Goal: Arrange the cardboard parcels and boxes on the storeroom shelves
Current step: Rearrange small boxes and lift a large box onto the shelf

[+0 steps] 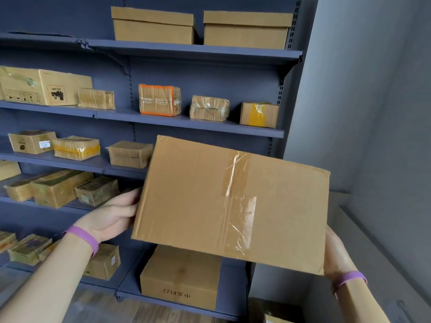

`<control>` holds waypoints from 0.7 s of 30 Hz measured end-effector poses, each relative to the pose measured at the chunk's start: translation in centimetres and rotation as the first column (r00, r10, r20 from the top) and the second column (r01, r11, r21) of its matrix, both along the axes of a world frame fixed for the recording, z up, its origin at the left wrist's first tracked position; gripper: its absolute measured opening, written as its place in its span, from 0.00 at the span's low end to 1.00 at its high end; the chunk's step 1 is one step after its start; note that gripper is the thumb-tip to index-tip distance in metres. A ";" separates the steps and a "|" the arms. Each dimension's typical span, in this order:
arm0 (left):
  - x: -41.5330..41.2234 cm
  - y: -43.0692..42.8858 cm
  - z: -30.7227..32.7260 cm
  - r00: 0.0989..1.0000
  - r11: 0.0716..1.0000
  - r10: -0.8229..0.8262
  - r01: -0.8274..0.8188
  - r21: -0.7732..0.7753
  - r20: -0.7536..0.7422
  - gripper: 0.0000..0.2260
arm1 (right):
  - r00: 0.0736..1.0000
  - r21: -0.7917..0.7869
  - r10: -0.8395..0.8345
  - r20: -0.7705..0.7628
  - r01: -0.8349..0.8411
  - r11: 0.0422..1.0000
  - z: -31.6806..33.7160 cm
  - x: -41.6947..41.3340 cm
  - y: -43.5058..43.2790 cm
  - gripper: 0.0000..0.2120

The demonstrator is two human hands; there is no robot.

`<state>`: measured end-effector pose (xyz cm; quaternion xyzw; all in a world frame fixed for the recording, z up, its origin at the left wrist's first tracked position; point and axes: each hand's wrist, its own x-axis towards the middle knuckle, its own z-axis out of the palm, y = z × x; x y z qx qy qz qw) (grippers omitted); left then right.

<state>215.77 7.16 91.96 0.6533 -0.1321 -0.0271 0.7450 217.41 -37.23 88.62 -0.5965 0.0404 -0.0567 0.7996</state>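
Right in front of the blue shelves [186, 123], the big taped box [231, 201] was up in the air, tilted. The left hand [112, 215] gripped its left edge, fingers tucked behind. The right hand [335, 255] sat at the lower right corner, fingers hidden behind the cardboard, so its grip couldn't be told. Small parcels [129, 155] lined the shelves beside it.

Tilted taped box [231, 203], left hand [112, 217], right hand [335, 255] holding its sides, shelves [177, 123] behind
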 end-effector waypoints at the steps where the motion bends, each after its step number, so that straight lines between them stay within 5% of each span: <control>1: 0.3 0.0 -0.1 1.000 1.000 -0.004 0.004 -0.029 0.011 0.35 | 1.000 -0.023 0.003 0.005 -0.003 1.000 0.2 -0.3 -0.3 0.11; 5: 1.7 -2.2 0.2 0.978 0.962 0.166 -0.188 -0.197 -0.126 0.17 | 0.986 -0.171 0.164 0.005 -0.161 0.972 -1.1 -0.1 -1.7 0.19; 8: 2.8 -4.7 -0.1 0.929 0.931 0.324 -0.346 -0.112 -0.179 0.17 | 0.997 -0.038 0.074 -0.027 -0.075 0.996 -2.1 0.3 -1.6 0.14; 12: 4.5 -7.2 -1.5 0.890 0.924 0.344 -0.378 -0.060 -0.300 0.17 | 0.989 0.067 -0.013 -0.148 0.023 0.997 -2.9 0.9 -1.1 0.27; 21: 8.8 -7.7 -5.4 0.929 0.972 0.225 -0.236 -0.005 -0.293 0.15 | 0.931 -0.060 -0.273 -0.243 0.266 0.962 -4.6 3.2 -1.2 0.16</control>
